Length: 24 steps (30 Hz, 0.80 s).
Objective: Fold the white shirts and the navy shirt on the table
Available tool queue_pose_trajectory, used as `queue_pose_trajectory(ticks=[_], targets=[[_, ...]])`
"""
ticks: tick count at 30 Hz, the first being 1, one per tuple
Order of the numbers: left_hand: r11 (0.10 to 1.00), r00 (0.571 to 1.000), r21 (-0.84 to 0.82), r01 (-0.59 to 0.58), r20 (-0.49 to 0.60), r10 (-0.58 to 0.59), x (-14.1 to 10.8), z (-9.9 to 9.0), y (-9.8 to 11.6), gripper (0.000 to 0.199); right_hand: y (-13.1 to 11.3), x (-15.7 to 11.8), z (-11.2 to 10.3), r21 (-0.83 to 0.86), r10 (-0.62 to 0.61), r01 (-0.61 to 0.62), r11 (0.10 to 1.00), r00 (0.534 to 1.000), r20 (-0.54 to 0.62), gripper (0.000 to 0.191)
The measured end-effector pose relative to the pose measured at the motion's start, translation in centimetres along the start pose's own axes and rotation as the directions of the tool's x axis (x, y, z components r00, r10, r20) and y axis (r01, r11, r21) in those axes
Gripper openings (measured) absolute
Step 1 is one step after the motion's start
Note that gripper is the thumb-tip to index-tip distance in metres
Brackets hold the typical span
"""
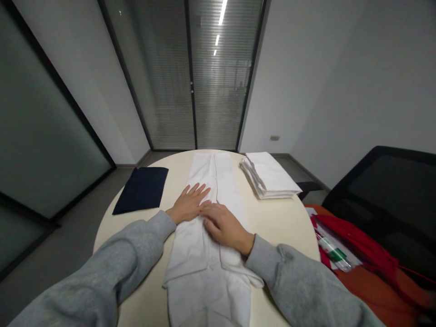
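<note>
A white garment point(211, 277) lies lengthwise down the middle of the round table, its sides folded inward and a buttoned front edge showing near the far end. My left hand point(190, 203) rests flat on its left part with the fingers spread. Beside it, my right hand point(225, 227) lies on the cloth, its fingers bent and touching or nearly touching the left one; whether it pinches any fabric is hidden. Toward the back left sits a folded navy cloth point(142, 190). A stack of folded white cloth point(270, 175) is at the back right.
The pale round table point(282, 231) stands before a glass partition. At the right is a black mesh chair point(391, 195). An orange surface point(361, 290) beside the table carries a red cloth point(361, 236) and a clear plastic bottle or package point(335, 254).
</note>
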State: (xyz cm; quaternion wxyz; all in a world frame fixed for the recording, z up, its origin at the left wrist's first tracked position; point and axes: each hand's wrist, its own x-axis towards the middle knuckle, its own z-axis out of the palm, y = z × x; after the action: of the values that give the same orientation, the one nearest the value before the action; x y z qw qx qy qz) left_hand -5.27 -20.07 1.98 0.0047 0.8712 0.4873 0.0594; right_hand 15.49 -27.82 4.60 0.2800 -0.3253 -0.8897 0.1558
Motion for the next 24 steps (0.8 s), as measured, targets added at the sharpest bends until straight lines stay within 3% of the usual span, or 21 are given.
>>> queue_pose_trajectory(ticks=[3, 6, 9, 12, 14, 16, 20, 22, 24], targets=[[1.000, 0.999, 0.017, -0.024, 0.024, 0.024, 0.1, -0.6, 0.1, 0.063, 0.2, -0.3, 0.2, -0.152, 0.025, -0.015, 0.988, 0.998, 0.063, 0.052], [1.000, 0.999, 0.027, 0.008, -0.042, -0.007, -1.0, -1.5, 0.9, 0.064, 0.4, -0.5, 0.7, -0.250, 0.045, -0.007, 0.968, 0.988, 0.146, 0.064], [1.000, 0.991, 0.006, 0.020, -0.129, -0.019, -4.9, -2.3, 2.9, 0.062, 0.1, -0.6, 0.7, -0.298, 0.097, -0.057, 0.953, 0.988, 0.121, 0.065], [0.995, 0.991, -0.059, -0.079, -0.117, 0.071, -10.8, -2.4, 5.0, 0.076, -1.4, -1.5, -0.3, -0.306, 0.147, -0.126, 0.944, 0.988, 0.047, 0.061], [0.983, 0.983, -0.083, -0.162, -0.097, 0.154, -14.1, -2.0, 5.8, 0.079, -2.9, -3.1, -1.5, -0.287, 0.184, -0.166, 0.943, 0.982, 0.036, 0.060], [0.977, 0.979, -0.096, -0.193, -0.086, 0.185, -16.1, -1.5, 6.0, 0.075, -4.4, -5.5, -2.6, -0.250, 0.203, -0.172, 0.953, 0.974, 0.102, 0.062], [0.978, 0.984, -0.122, -0.172, -0.071, 0.164, -16.3, -1.0, 5.2, 0.071, -5.8, -11.3, -4.0, -0.188, 0.155, -0.106, 0.976, 0.952, 0.266, 0.069], [0.977, 0.985, -0.133, -0.167, -0.071, 0.158, -16.0, -1.3, 5.2, 0.070, -5.8, -13.8, -4.3, -0.203, 0.193, -0.153, 0.967, 0.962, 0.196, 0.068], [0.978, 0.985, -0.133, -0.158, -0.090, 0.147, -15.9, -1.8, 6.0, 0.069, -5.7, -15.6, -4.2, -0.205, 0.280, -0.269, 0.941, 0.959, 0.031, 0.062]])
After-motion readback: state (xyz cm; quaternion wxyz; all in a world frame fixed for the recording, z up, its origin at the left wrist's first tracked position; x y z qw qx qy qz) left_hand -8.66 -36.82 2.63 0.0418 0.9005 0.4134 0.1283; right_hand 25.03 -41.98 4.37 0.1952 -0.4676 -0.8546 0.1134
